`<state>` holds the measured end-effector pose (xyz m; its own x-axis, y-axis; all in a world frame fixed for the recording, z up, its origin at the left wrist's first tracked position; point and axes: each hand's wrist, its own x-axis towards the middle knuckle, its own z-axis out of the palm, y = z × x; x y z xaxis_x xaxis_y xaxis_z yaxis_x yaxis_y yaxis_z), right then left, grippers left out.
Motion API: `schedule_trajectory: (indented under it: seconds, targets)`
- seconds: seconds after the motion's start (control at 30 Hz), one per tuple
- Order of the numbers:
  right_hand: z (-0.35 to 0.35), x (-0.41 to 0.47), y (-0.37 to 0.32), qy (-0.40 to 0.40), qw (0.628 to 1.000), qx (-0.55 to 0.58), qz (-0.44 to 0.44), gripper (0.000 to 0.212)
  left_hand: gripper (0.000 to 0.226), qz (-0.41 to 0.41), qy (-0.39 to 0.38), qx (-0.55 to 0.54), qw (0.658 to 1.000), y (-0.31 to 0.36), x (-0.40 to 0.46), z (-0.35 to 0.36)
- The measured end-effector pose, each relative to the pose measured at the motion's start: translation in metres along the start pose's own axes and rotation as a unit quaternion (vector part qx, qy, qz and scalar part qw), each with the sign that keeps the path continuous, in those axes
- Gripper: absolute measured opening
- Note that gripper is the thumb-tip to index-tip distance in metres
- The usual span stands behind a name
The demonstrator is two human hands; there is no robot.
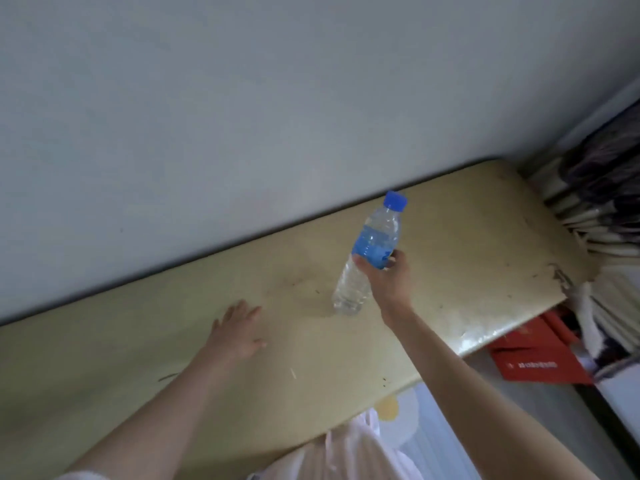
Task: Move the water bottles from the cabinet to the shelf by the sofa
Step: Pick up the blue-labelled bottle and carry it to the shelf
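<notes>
**Bottle meets the yellow top**

On the yellow top (pixel 450 271), just right of the bottle, the right hand (pixel 384 275) wraps the water bottle (pixel 369 251), its base apparently touching. The left hand (pixel 235 329) lies spread nearby. Best set it upright before letting go.

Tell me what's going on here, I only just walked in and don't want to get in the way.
A person is handling a water bottle with a blue cap and label at a pale yellow surface set against the wall. Their right hand grips the bottle around its middle, with its base at or just above the surface; it leans a little. Their left hand lies open and flat on the surface, holding nothing. Only this one bottle is in view.
</notes>
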<state>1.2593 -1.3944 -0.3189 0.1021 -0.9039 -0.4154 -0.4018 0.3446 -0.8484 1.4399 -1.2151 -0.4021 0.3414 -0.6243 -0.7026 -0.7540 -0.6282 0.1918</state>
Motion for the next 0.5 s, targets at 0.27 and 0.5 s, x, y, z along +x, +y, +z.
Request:
schedule_trajectory:
  seconds: [0.27,0.5]
  targets:
    - [-0.078,-0.15,0.043,0.068,0.99,0.095,-0.082,0.036,0.067,0.216,0.143,-0.066,0.964,0.037,-0.095,-0.009]
    - [-0.181,-0.268,0.103,0.198,0.974,0.051,-0.094,0.047,0.058,0.385,0.183,0.067,0.902,0.114,-0.173,0.008]
